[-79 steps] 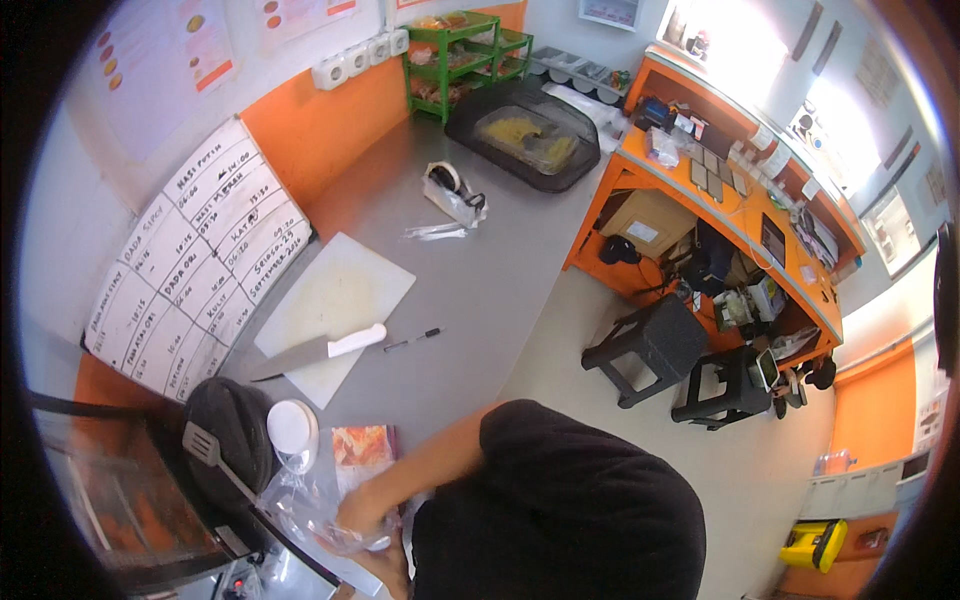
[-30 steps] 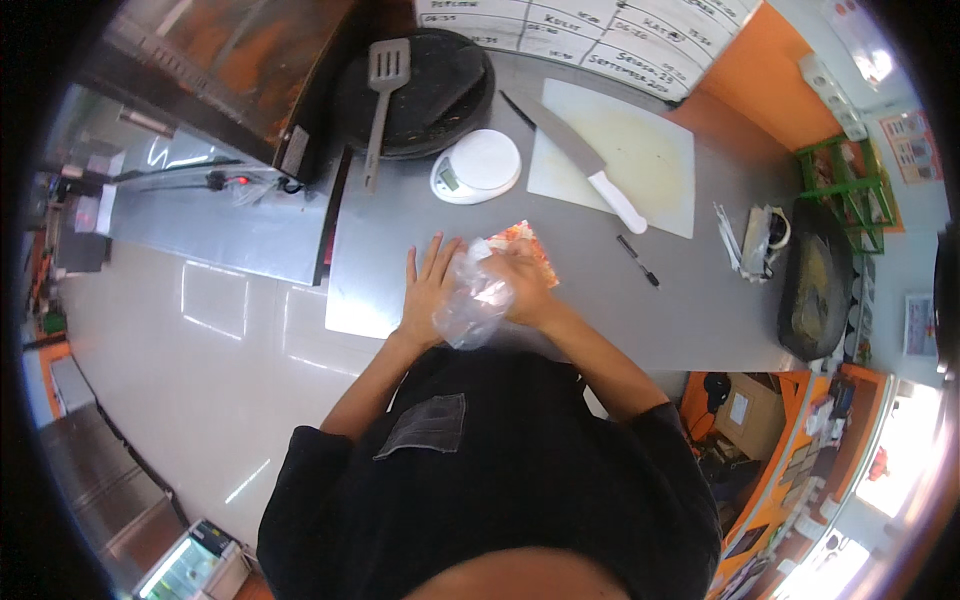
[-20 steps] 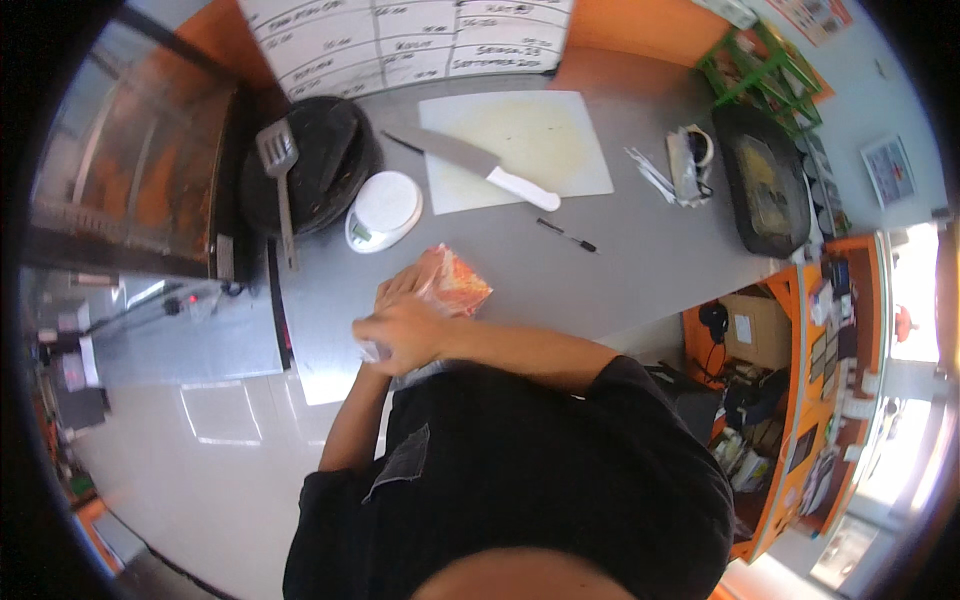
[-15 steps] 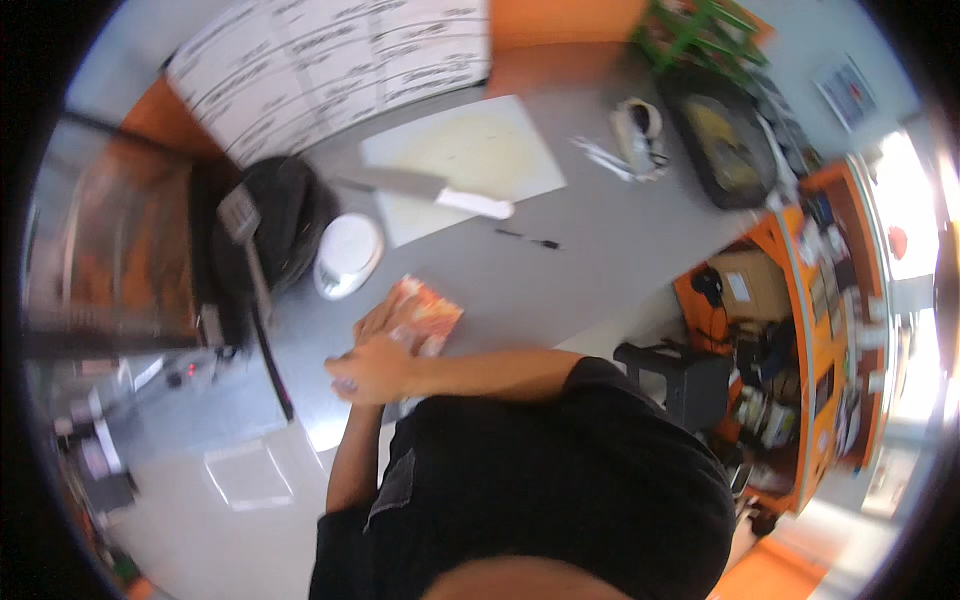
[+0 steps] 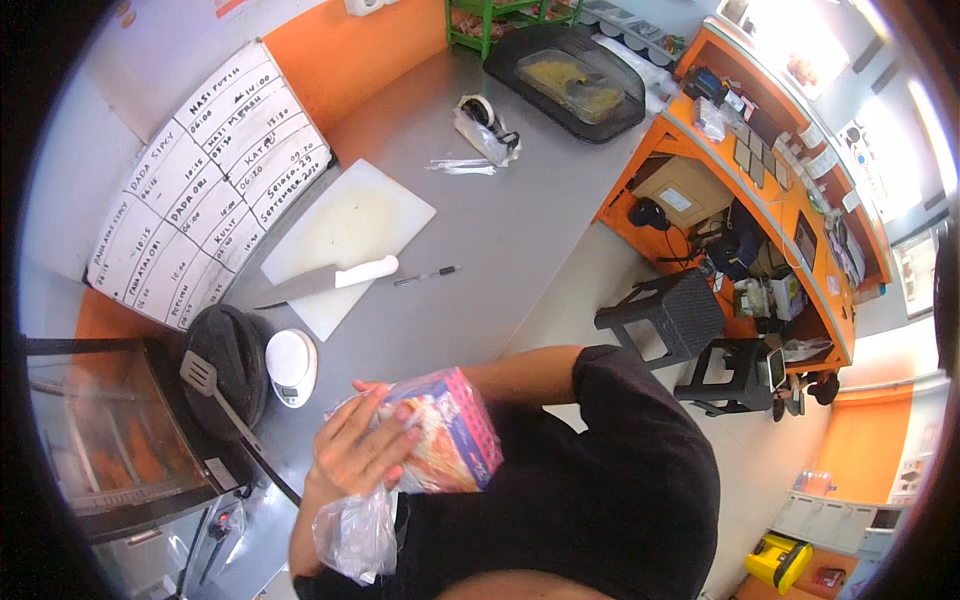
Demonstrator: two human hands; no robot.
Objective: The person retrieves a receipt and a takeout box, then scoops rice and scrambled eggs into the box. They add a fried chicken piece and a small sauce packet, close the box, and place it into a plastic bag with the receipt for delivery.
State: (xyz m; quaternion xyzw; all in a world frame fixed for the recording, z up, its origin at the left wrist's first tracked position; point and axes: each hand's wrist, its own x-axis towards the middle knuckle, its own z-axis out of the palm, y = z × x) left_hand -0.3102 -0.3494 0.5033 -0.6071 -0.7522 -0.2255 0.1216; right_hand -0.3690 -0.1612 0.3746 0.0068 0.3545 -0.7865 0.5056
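Close to my chest, both hands hold a printed packet (image 5: 462,430) with pink and purple edges and a food picture on its face. My left hand (image 5: 355,445) lies across its left side, fingers pressed over the front. A crumpled clear plastic bag (image 5: 355,535) hangs at that hand's wrist. From the right, my right forearm (image 5: 520,378) passes behind the packet. Most of the right hand is hidden there, with only fingertips (image 5: 368,386) at the packet's upper left edge. A white digital kitchen scale (image 5: 291,362) sits on the table just beyond the hands.
A knife (image 5: 345,275) with a white handle lies on a white cutting board (image 5: 350,222), beside a pen (image 5: 425,276). At the left are a black pan (image 5: 215,345), a spatula (image 5: 215,385) and a glass cabinet (image 5: 110,430). A black tray (image 5: 570,80) and a tape dispenser (image 5: 485,130) stand farther back.
The packet has come up from over the table toward my chest. My right hand went from crossing over the left wrist to behind the packet. The whole view has turned.
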